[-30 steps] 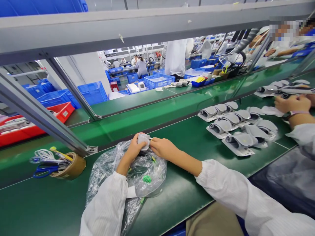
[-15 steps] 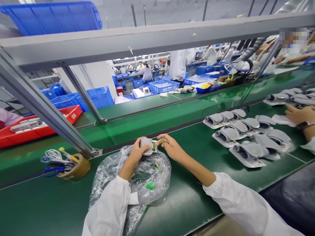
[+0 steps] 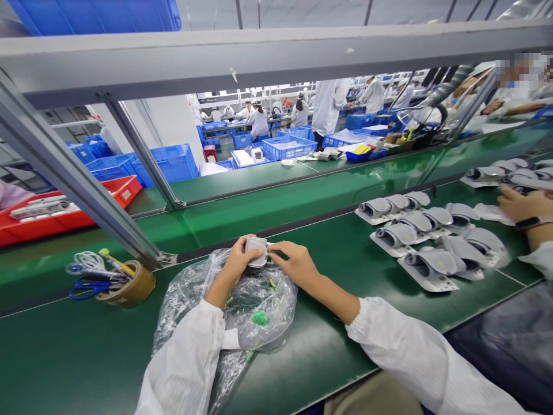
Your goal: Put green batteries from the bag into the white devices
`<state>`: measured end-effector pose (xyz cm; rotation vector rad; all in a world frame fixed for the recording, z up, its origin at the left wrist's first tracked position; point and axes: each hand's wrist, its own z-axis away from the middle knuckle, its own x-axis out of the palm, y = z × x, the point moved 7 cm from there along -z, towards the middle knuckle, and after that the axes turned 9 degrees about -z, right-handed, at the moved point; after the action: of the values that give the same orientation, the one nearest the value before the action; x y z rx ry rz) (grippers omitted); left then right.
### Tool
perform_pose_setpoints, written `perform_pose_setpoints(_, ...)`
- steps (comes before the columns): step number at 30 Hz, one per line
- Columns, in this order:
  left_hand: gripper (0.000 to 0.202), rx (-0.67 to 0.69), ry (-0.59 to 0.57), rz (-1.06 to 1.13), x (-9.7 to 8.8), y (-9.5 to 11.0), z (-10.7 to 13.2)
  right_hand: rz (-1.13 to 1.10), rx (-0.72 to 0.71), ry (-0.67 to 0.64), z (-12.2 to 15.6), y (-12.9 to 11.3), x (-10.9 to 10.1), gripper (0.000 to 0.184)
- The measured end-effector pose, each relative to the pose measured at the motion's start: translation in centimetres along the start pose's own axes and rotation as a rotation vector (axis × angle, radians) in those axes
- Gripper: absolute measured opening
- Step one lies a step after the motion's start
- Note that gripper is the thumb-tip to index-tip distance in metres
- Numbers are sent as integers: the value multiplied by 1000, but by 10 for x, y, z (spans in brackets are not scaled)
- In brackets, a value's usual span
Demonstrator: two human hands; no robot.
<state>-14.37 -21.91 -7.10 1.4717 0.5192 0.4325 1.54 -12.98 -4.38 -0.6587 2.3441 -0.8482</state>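
Observation:
My left hand (image 3: 237, 259) is closed around a small white device with a grey cuff (image 3: 256, 251), which looks like a wrist blood pressure monitor. My right hand (image 3: 296, 262) pinches at the device's right edge, where a sliver of a green battery shows at the fingertips; the fingers mostly cover it. Under both hands lies a crumpled clear plastic bag (image 3: 190, 305) with several small green and yellowish pieces. A bright green patch (image 3: 260, 318) shows on the bag, and a white label (image 3: 230, 339) lies at its near side.
A round brown holder (image 3: 138, 285) with scissors and pens stands at left. Rows of grey-cuffed devices (image 3: 432, 265) lie at right, near a co-worker's hand (image 3: 525, 207). A metal frame (image 3: 138, 173) rises beyond the bench, with a red tray (image 3: 125, 196) and blue crates behind.
My right hand has moved left with the green battery, from just beside the device to its edge. The open battery slot seen before is now covered by fingers. The view has shifted slightly.

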Motion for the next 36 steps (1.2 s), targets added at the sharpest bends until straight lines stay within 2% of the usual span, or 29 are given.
perform_pose_setpoints(5,69,12,1,-1,-2,1,0,191,-158,-131,3,-4,12,22)
perform_pose_setpoints(9,71,6,8,-6,-4,1,-2,236,-254,-189,3,-9,17,20)
perform_pose_setpoints(12,75,19,63,-14,-8,2,-3,246,-328,-204,3,-11,20,16)
perform_pose_setpoints(15,82,10,94,-5,-10,3,-4,259,-331,-205,2,-9,22,11)
perform_pose_setpoints(18,87,-6,52,26,-8,5,-4,264,-293,-159,1,-7,19,5)
perform_pose_setpoints(21,88,-2,4,38,-7,8,-2,208,-229,-115,-1,-6,16,5)
perform_pose_setpoints(24,89,3,-22,34,-5,8,0,72,-88,-115,0,-4,16,13)
perform_pose_setpoints(27,93,15,-21,38,-5,6,-1,-96,137,-110,0,6,19,51)
perform_pose_setpoints(29,100,20,-34,9,-4,5,-2,-221,318,-19,-3,22,17,72)
perform_pose_setpoints(30,103,21,-44,-9,-4,6,-2,-286,404,57,-5,31,15,76)
perform_pose_setpoints(31,105,23,-46,-28,-3,9,-1,-353,477,143,-8,40,12,74)
perform_pose_setpoints(33,100,37,27,-102,-3,19,6,-470,579,287,-12,53,7,59)
perform_pose_setpoints(35,85,75,138,-222,1,37,18,-527,582,319,-19,52,4,37)
perform_pose_setpoints(36,76,97,152,-288,9,47,23,-521,551,290,-22,47,3,30)
